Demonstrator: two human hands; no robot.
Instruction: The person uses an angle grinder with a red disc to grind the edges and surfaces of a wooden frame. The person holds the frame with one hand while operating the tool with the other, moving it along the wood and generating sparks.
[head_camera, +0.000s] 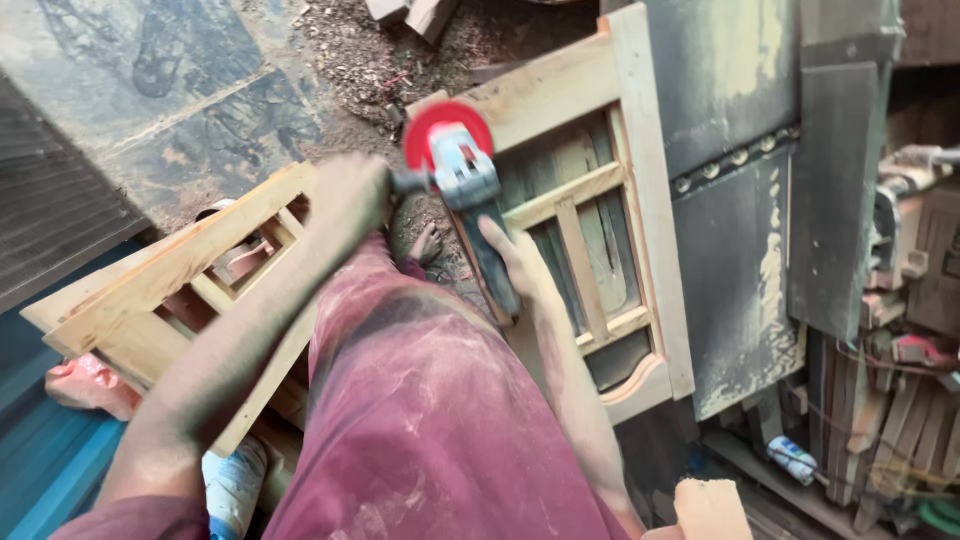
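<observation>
Hands (510, 255) gripping angle grinder (465, 185), wooden frame (610, 210), sawdust-strewn floor (350, 60)

Floor: I see a dusty stone floor (190, 90), dark and patterned, at upper left.
Sawdust: I make out a heap of wood shavings (350, 50) near the top centre.
Offcuts: two small wood blocks (412, 12) lie at the top edge.
Panel: a dark, paint-streaked board (735, 250) stands on the right.
Scrap pile: I see stacked timber scraps (890, 400) at far right.
Bag: a pink plastic bag (85, 385) sits at the left, on a blue surface (45, 450).
Can: a small white-and-blue can (795, 460) lies low on the right.
</observation>
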